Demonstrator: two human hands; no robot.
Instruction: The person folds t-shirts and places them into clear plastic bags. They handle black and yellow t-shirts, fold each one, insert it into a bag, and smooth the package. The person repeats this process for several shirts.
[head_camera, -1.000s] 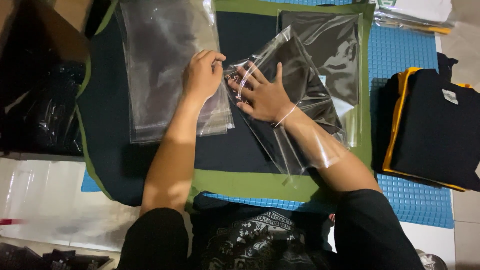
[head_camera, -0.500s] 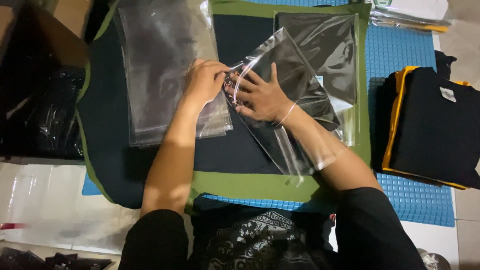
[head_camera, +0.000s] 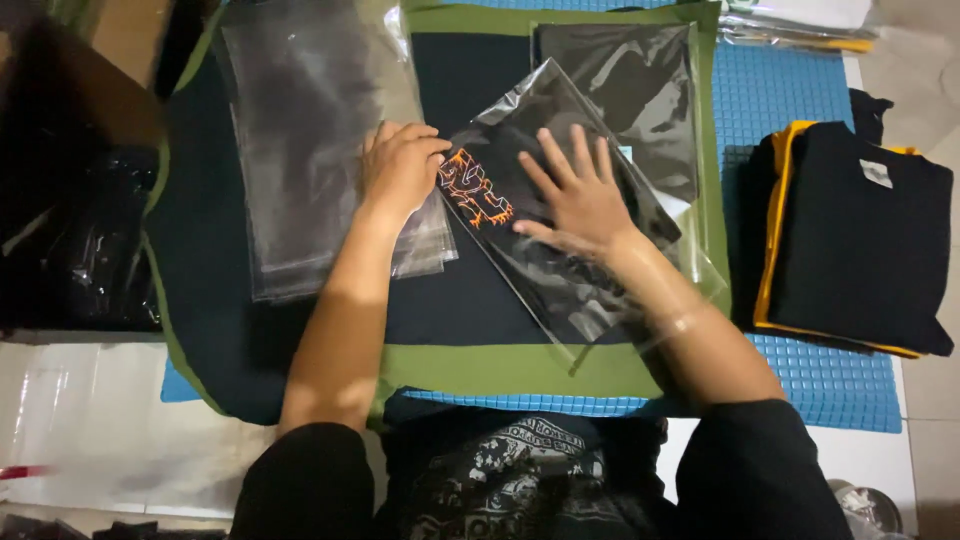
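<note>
R fingers (head_camera: 572, 160) spread wide, flat on the clear bag (head_camera: 560, 230), palm down, pinching nothing. R forearm runs inside the bag mouth, plastic wraps it down to the wrist band. L fingers (head_camera: 415, 140) curled tight together, tips pressed at the bag's left corner, prob pinching the film edge, can't confirm the pinch itself.

Landmark = green-bordered dark mat (head_camera: 520, 365).

Changed vs 0.5 s ago: bag was puffed up and crumpled btw both hands, no print visible. Now it lies flatter on mat centre, rotated diagonal, and an orange graphic (head_camera: 475, 190) on a dark folded garment shows through the film just beside the L hand (head_camera: 400, 170). R hand (head_camera: 580, 200) went from cupped on the crumple to splayed flat. Reads as the garment now seated deep in the bag and being smoothed out, air pushed out. Judgement only.

Other stuff, rel to mat:
- stack of empty clear bags (head_camera: 300, 150) on the mat's left half, L hand overlaps its right edge
- one more bagged dark item (head_camera: 630, 90) at the mat's top right, partly under the working bag
- blue grid pad (head_camera: 820, 380) under the mat, sticks out right and bottom
- pile of black shirts w/ yellow trim (head_camera: 860, 240) right of the mat, well apart from both hands
- dark wrapped bundles (head_camera: 80, 250) left of the mat, blurry, can't ID.
</note>
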